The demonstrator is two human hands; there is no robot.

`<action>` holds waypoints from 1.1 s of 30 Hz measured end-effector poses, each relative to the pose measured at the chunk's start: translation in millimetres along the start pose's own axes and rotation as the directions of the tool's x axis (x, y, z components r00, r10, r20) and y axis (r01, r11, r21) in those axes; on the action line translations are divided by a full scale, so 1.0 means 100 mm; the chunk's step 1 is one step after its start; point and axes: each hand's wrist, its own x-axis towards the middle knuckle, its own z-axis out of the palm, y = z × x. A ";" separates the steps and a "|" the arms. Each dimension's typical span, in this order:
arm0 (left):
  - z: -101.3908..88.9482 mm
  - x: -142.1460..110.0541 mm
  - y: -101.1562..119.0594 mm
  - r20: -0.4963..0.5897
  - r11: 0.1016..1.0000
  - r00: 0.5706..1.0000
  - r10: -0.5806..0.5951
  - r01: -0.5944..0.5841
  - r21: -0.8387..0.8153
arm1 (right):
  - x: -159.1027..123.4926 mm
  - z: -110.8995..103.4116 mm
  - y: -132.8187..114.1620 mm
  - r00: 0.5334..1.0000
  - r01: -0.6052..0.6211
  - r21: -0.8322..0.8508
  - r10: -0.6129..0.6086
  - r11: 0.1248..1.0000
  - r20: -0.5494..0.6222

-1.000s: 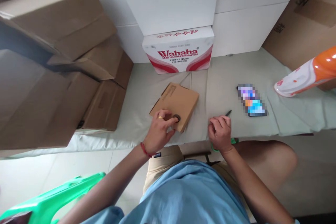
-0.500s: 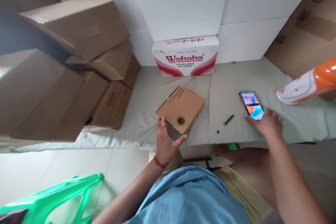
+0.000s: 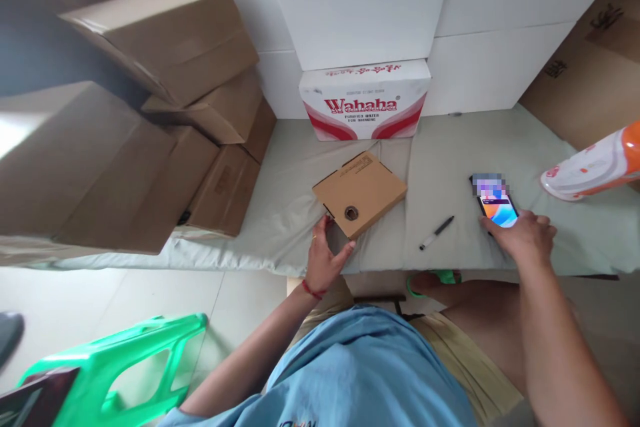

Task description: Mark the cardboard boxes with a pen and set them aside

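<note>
A flat brown cardboard box (image 3: pixel 367 187) with a dark round mark lies on the cloth-covered surface. At its near corner is my left hand (image 3: pixel 325 257), thumb and fingers apart, the tips touching or very close to the box edge. My right hand (image 3: pixel 533 233) is closed around the lower end of a smartphone (image 3: pixel 500 210), thumb on the left edge and fingers on the right. The phone screen is lit, its upper part pixelated. Between the box and the phone lies a pen (image 3: pixel 437 233).
A Wahaha water carton (image 3: pixel 367 103) stands against the white wall. Stacked cardboard boxes (image 3: pixel 170 47) rise at the left. An orange and white bottle (image 3: pixel 590 170) is at the right, near a large carton (image 3: pixel 595 80). A green stool (image 3: pixel 120 360) stands on the floor at lower left.
My view has shifted slightly, so the scene sits further right. The box is a little further from me, and my left hand's fingers are less spread. My right hand stays on the phone.
</note>
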 end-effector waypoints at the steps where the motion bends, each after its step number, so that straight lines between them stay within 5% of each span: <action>1: -0.01 0.02 0.00 -0.018 1.000 1.000 -0.007 0.007 -0.014 | -0.04 -0.02 -0.04 1.000 -0.011 -0.001 0.011 1.000 -0.019; 5: -0.10 0.18 -0.05 -0.103 0.996 0.993 -0.064 0.058 -0.066 | -0.34 -0.14 -0.50 0.976 0.180 0.124 -0.161 0.976 -0.148; 7: -0.16 0.33 -0.08 -0.141 0.990 0.983 -0.116 0.104 -0.091 | -0.50 -0.14 -0.86 0.960 0.278 0.339 -0.267 0.899 -0.079; 10: -0.19 0.58 -0.11 -0.160 0.975 0.966 -0.203 0.184 -0.123 | -0.64 0.03 -1.42 0.931 0.181 0.610 -0.334 0.772 0.147; 16: -0.11 0.79 0.05 0.050 0.943 0.976 -0.210 0.216 -0.252 | -0.61 0.53 -2.09 0.877 0.018 0.751 -0.371 0.660 0.304; 24: -0.32 0.40 0.35 0.272 0.853 0.962 -0.032 0.169 -0.495 | -0.91 0.18 -1.77 0.853 -0.254 0.859 -0.316 0.444 0.416; 33: -0.48 0.15 0.79 0.193 0.948 0.949 0.251 -0.200 -0.248 | -1.26 -0.05 -1.44 0.878 -0.394 0.880 -0.173 0.265 0.445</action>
